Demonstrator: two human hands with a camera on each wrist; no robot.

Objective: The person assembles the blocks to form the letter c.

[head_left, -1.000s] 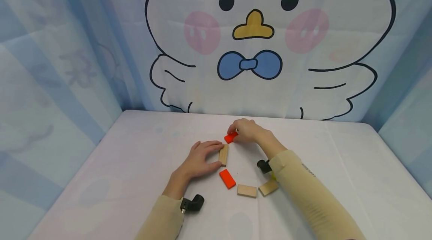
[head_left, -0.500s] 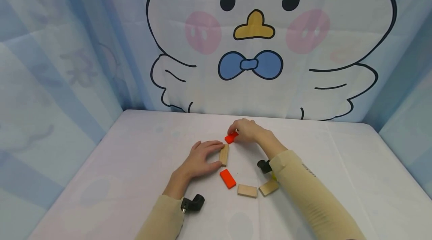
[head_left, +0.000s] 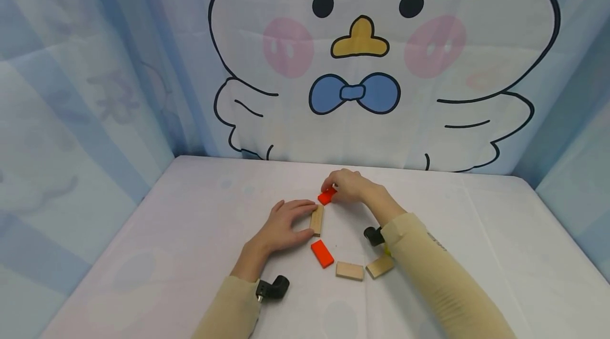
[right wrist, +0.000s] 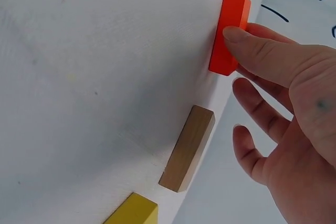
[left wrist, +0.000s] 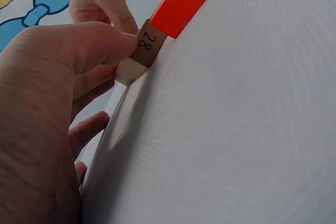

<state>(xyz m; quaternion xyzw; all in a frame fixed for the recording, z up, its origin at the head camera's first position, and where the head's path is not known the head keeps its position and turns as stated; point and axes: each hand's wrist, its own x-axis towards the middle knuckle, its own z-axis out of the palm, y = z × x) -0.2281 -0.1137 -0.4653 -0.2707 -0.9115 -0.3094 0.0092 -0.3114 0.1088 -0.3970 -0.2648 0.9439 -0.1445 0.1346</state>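
Observation:
My left hand pinches a plain wooden block lengthwise, thumb at its near end and a finger at the far end. The number 28 is marked on this block in the left wrist view. Just beyond it, my right hand pinches a red block near its corner. Thumb on one face and fingers behind, it grips this red block in the right wrist view. Another red block lies below the left thumb, untouched.
Two wooden blocks, one in the middle and one to its right, continue the curved row on the white table. A further wooden block and a yellow block lie beside the right hand. A cartoon-printed curtain hangs behind.

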